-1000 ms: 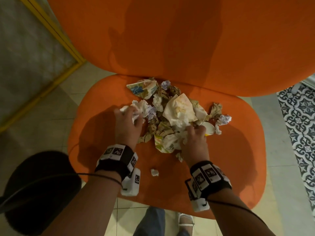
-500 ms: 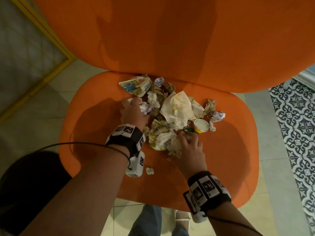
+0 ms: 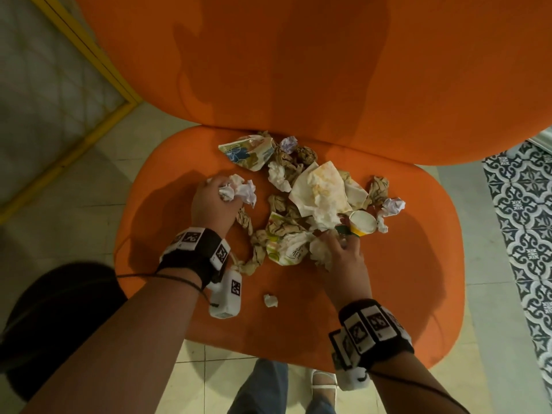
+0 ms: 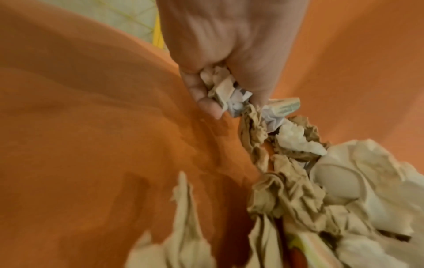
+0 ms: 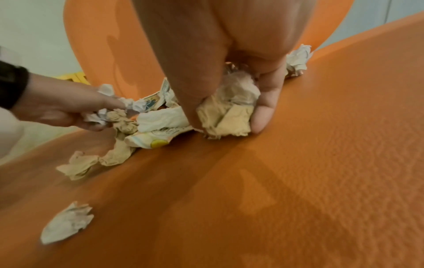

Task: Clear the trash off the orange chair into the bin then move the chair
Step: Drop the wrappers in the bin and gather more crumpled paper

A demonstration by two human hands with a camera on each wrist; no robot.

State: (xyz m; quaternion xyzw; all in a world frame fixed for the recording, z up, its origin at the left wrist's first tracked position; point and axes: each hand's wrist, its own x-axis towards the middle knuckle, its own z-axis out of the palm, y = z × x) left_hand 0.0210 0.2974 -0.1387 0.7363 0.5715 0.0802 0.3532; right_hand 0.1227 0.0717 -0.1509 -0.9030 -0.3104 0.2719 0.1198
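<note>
Underfoot, pale tiles [image 3: 74, 204]; on the orange chair [image 3: 418, 264] (seat littered), left hand [image 3: 213, 201] and right hand [image 3: 343, 258] each clutch crumpled paper [image 3: 239, 191].

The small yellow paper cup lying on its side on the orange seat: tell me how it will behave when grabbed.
The small yellow paper cup looks thin-walled, so it probably crushes under a firm squeeze. Lying on its side beside the right hand, it may roll if nudged. It is likely light, so it could slip out of a handful of crumpled paper.
</note>
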